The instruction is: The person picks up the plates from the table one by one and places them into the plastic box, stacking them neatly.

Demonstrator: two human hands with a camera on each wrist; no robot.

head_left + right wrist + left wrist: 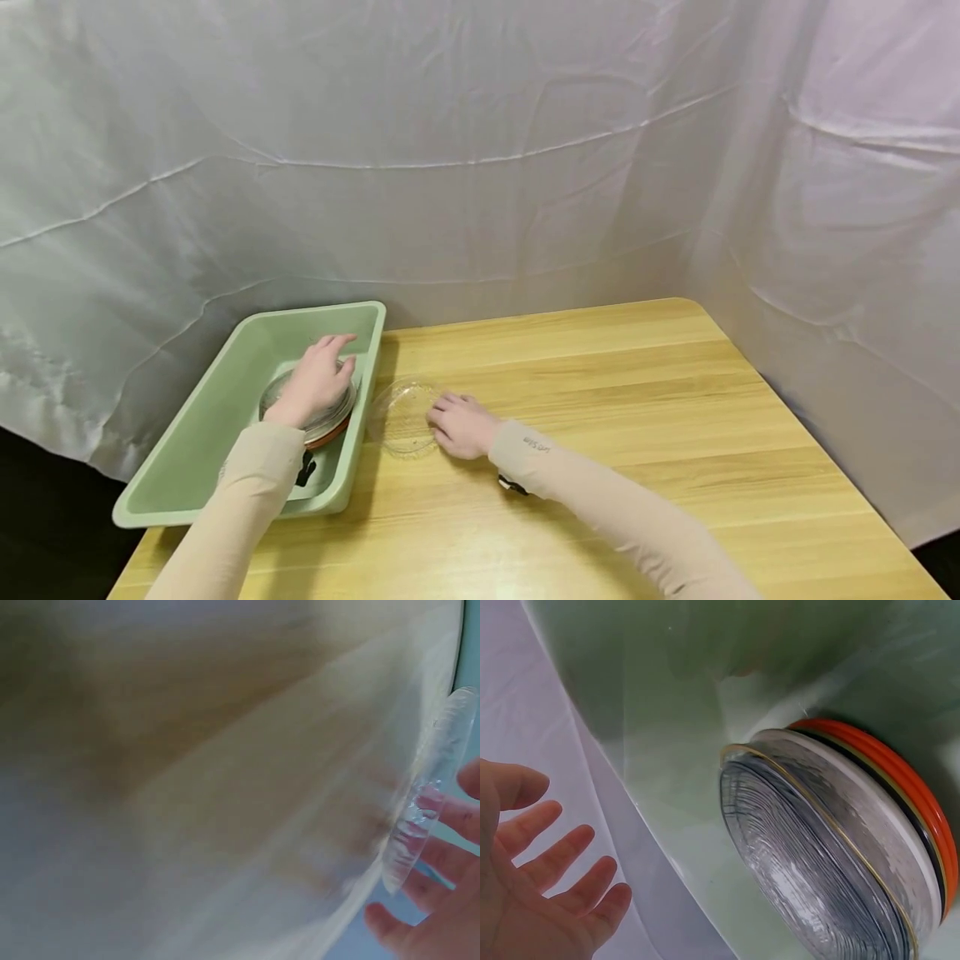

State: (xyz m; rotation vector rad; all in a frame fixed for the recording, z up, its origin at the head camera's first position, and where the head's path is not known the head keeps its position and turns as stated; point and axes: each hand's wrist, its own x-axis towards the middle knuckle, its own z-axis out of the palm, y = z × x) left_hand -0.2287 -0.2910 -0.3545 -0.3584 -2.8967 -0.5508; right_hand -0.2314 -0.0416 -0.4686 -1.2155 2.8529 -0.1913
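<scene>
A stack of round dishes (810,855) sits in the green tub (180,450). Ribbed clear glass is uppermost, with white, black and orange rims below. Over that stack hovers my left hand (318,379), fingers spread and holding nothing; the left wrist view shows the hand (551,877) apart from the dishes. Beside the tub, a clear plate (405,421) lies on the wooden table (600,400). My right hand (461,425) is at its right edge, with loosely bent fingers. Some fingers (450,859) show through the clear plate (431,799) in the right wrist view; firm contact is unclear.
The tub's right wall (358,433) stands between the stack and the clear plate. A pale grey curtain (480,217) hangs behind the table and along its right side. Wooden tabletop stretches to the right of my right hand. A small black item (306,468) shows near my left cuff.
</scene>
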